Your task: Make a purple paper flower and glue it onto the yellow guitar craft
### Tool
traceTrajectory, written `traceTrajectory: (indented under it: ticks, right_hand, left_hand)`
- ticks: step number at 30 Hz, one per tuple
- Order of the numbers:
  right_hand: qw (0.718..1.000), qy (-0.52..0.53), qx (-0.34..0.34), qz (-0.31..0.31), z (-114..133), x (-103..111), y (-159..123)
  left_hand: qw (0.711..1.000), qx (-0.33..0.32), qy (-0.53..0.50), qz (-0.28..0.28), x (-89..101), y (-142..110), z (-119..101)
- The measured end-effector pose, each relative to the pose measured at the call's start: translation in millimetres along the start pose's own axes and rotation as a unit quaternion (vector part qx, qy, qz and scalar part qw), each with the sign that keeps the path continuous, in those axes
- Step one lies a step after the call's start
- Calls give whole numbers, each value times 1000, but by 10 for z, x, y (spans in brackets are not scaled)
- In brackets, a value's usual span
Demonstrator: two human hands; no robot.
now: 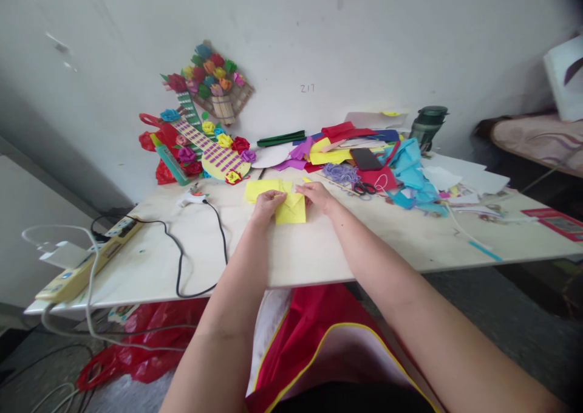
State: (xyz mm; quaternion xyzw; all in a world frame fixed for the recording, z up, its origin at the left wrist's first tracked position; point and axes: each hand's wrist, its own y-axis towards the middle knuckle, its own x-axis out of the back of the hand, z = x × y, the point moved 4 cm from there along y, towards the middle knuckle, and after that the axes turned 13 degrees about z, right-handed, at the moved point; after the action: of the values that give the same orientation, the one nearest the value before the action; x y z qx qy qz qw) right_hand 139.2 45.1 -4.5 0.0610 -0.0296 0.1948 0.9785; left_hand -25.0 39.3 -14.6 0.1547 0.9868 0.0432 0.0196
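A square of yellow crepe paper [291, 214] is between my two hands, just above the middle of the white table. My left hand [269, 205] pinches its left side, thumb on top. At the upper right edge, my right hand [316, 195] has its fingers closed on the same paper. Crease lines and a slanting fold show across its face. Behind my left hand lies another piece of yellow crepe paper [257, 188], flat on the table. Whether the two pieces are joined I cannot tell.
A glue gun [191, 198] with a black cord lies left, near a power strip [91, 261]. Paper-flower crafts [223, 152] and a green glue bottle [169, 161] stand behind. Scissors [363, 188], purple yarn [340, 173], a phone [365, 159] and coloured paper scraps [410, 164] crowd the right, before a dark bottle [428, 127].
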Motion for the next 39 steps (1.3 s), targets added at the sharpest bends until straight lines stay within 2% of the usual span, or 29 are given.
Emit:
traceTrajectory:
  ticks: [6,18,28,33,39]
  right_hand:
    - [998,-51,30,23,-7,-50,8]
    - [991,-104,83,2,23,-66,36]
    - [991,-117,60,-18,-2,-59,41]
    - [998,-64,26,-12,-39,-61,42]
    - [1000,-15,17,10,-20,-60,22]
  left_hand:
    - [999,-1,34,10,-27,-9,-18]
    - [997,-8,73,21,-10,10,12]
    - [996,1,87,7,12,17,14]
    - [995,-15,98,2,48,22,13]
    - [992,-40,108,-45,127,66,32]
